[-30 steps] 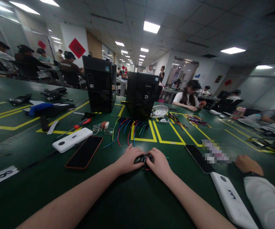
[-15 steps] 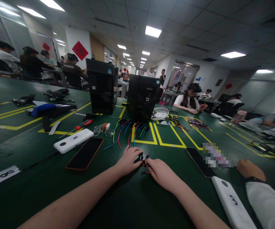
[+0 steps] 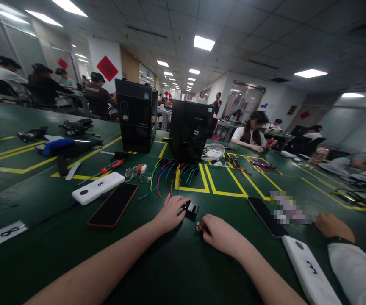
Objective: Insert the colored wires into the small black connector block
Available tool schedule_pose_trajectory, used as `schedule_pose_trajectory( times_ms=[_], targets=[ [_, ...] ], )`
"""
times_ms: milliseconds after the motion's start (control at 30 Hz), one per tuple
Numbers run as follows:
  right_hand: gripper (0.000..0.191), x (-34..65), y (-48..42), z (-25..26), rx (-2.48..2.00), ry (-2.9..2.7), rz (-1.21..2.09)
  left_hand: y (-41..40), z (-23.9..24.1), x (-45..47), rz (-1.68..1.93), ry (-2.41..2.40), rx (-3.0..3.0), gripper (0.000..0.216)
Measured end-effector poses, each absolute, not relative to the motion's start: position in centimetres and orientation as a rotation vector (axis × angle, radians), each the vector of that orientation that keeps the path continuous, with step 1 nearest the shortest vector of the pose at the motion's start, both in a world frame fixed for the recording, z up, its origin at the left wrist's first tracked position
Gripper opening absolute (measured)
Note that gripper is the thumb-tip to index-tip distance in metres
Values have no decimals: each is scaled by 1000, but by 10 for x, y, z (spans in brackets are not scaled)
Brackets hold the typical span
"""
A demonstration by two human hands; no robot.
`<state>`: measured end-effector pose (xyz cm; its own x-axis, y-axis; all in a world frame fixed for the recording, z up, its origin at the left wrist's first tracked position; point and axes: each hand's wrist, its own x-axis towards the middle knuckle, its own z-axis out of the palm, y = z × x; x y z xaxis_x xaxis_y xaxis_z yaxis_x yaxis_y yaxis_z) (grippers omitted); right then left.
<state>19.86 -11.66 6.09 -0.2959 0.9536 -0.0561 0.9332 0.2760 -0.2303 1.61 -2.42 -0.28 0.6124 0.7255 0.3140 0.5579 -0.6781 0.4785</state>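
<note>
My left hand [image 3: 170,213] is closed on a small black-and-grey block [image 3: 192,209], its fingers at the block's left side. The block's exact kind is too small to make out. Just to its right and nearer to me, my right hand [image 3: 217,232] pinches a small brass-coloured metal part [image 3: 198,226]. A bit of red shows beside that part at the fingertips. The two hands are apart. Beyond my left hand lie several loose red, blue and green wires [image 3: 158,182] on the green table [image 3: 170,271].
Two black computer cases [image 3: 135,123] stand at the back. To the left lie a phone [image 3: 113,205], a white power bank [image 3: 97,188], a screwdriver [image 3: 106,168] and glasses [image 3: 145,176]. Another phone [image 3: 265,216], a second white device [image 3: 310,267] and a co-worker's hand [image 3: 334,226] are at right.
My right hand has drawn away from the block, right and toward me, with the brass-coloured part now showing in its fingers. My left hand stays nearly in place with the block.
</note>
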Motion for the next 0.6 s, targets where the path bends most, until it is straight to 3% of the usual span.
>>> schedule_pose_trajectory(
  times_ms=[233, 400, 600],
  targets=[
    [18, 204, -102, 49, -1879, -2131, 294, -26, 1, 15, 720, 944, 2479, 45],
    [48, 197, -99, 31, -1899, -2206, 186, -30, 5, 13, 649, 711, 2544, 51],
    [31, 235, -71, 42, -2414, -2017, 94, -28, 1, 13, 666, 777, 2510, 51]
  ],
)
